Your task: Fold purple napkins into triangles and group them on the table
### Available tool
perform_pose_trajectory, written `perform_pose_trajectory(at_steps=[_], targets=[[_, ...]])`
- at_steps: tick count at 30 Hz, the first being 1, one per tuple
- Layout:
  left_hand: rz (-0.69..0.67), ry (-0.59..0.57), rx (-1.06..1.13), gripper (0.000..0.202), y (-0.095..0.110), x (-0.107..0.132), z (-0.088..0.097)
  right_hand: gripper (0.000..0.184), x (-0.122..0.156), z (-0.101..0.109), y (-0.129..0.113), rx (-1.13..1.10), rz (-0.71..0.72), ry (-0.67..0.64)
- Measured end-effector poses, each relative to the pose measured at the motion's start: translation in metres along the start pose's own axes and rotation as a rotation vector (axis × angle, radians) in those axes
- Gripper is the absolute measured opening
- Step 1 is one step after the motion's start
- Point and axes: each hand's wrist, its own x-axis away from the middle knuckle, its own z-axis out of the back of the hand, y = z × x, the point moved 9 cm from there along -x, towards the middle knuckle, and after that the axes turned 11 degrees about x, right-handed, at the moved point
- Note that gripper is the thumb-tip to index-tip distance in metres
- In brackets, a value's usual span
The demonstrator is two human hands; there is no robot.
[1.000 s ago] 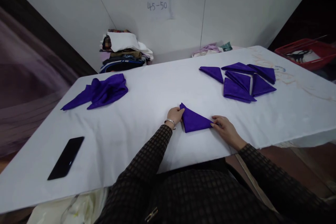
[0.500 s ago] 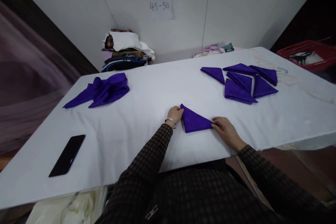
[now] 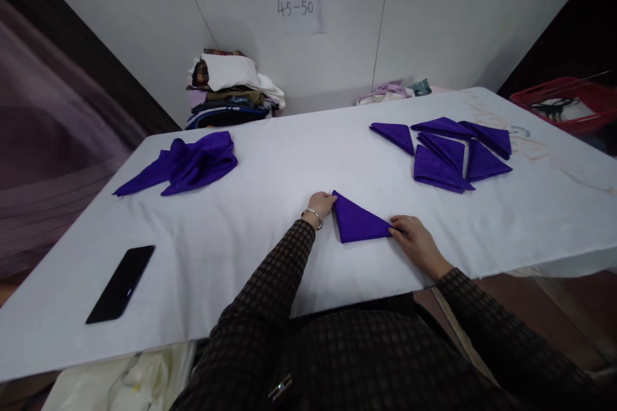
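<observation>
A purple napkin (image 3: pixel 355 221) folded into a triangle lies on the white table (image 3: pixel 270 192) just in front of me. My left hand (image 3: pixel 321 203), with a bracelet at the wrist, pinches the napkin's upper left corner. At the triangle's right corner my right hand (image 3: pixel 415 241) grips the tip with curled fingers. Both hands touch the cloth and it lies flat between them.
Several folded purple triangles (image 3: pixel 446 151) lie at the back right. A heap of unfolded purple napkins (image 3: pixel 186 162) sits at the back left. A black phone (image 3: pixel 120 283) lies near the front left edge. Stacked clothes (image 3: pixel 231 88) stand behind the table, a red basket (image 3: pixel 566 103) at the right.
My left hand has slid slightly up along the napkin's left edge to its top corner. The right hand and the napkin stay in place.
</observation>
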Motion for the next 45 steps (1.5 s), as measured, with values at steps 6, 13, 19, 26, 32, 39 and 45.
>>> perform_pose_trajectory(at_steps=[6,13,19,26,32,39,45], targets=[[-0.044,-0.005,-0.116,0.021,0.009,-0.001,0.000,0.015,0.000,-0.001,-0.001,0.029,0.002,-0.025],[-0.083,0.007,-0.238,0.021,0.017,0.001,0.000,0.023,0.000,0.005,-0.013,0.203,0.037,-0.023],[-0.101,-0.001,-0.288,0.024,0.018,-0.006,-0.001,0.050,0.001,-0.010,-0.081,0.262,0.289,-0.086],[-0.124,-0.031,-0.355,0.017,0.026,-0.013,-0.002,0.068,-0.002,-0.056,-0.102,0.310,0.430,-0.243],[-0.121,-0.066,-0.398,0.021,0.027,-0.019,-0.004,0.062,0.006,-0.050,-0.072,0.309,0.388,-0.233],[-0.105,-0.116,-0.423,0.024,0.029,-0.024,-0.006,0.054,0.003,-0.047,-0.072,0.352,0.316,-0.244],[-0.089,-0.117,-0.386,0.020,0.025,-0.025,-0.005,0.059,-0.010,-0.053,-0.091,0.374,0.309,-0.184]])
